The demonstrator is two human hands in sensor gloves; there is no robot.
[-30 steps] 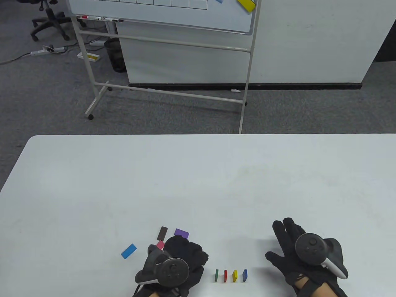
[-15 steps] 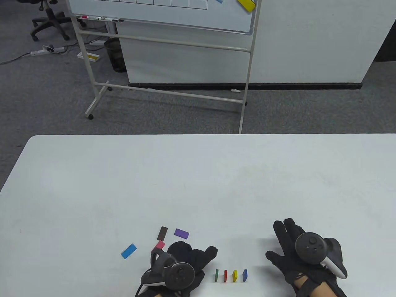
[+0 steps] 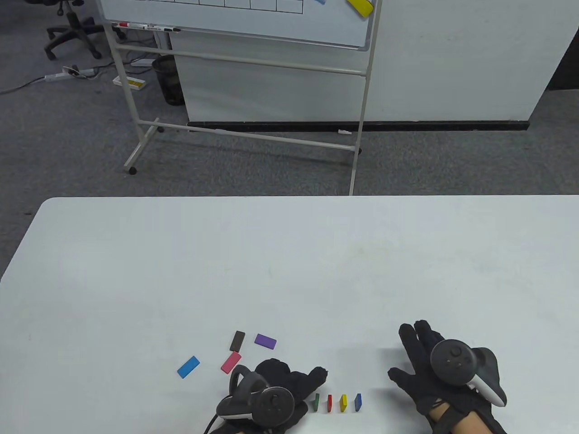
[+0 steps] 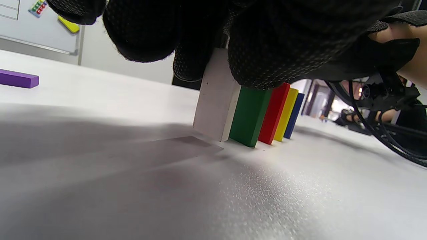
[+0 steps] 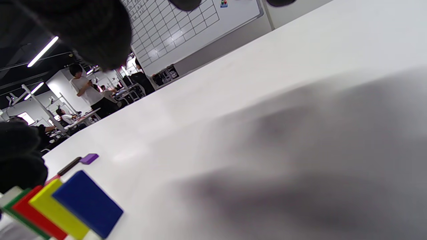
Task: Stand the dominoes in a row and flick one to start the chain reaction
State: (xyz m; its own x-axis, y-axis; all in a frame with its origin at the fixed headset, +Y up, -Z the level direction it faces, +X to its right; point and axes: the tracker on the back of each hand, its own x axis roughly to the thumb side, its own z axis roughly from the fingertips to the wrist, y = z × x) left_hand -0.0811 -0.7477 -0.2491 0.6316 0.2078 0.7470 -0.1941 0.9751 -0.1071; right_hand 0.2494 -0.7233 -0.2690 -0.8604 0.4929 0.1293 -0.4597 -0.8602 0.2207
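Observation:
Four dominoes stand in a row near the front edge of the table (image 3: 289, 253): green (image 3: 316, 402), red (image 3: 329, 403), yellow (image 3: 343, 403) and blue (image 3: 358, 402). My left hand (image 3: 296, 384) is at the row's left end. In the left wrist view its fingertips pinch a white domino (image 4: 217, 96) upright, bottom edge on the table, close beside the green domino (image 4: 250, 116). The hand hides the white domino in the table view. My right hand (image 3: 425, 357) rests flat and open right of the row, holding nothing.
Loose dominoes lie flat left of the row: light blue (image 3: 188, 366), pink (image 3: 231, 362), brown (image 3: 237, 341) and purple (image 3: 265, 341). A whiteboard stand (image 3: 357, 149) is on the floor beyond the table's far edge.
My left hand has moved right from the loose dominoes to the row's left end, uncovering the pink domino. Its forefinger now points out. The right hand has stayed put.

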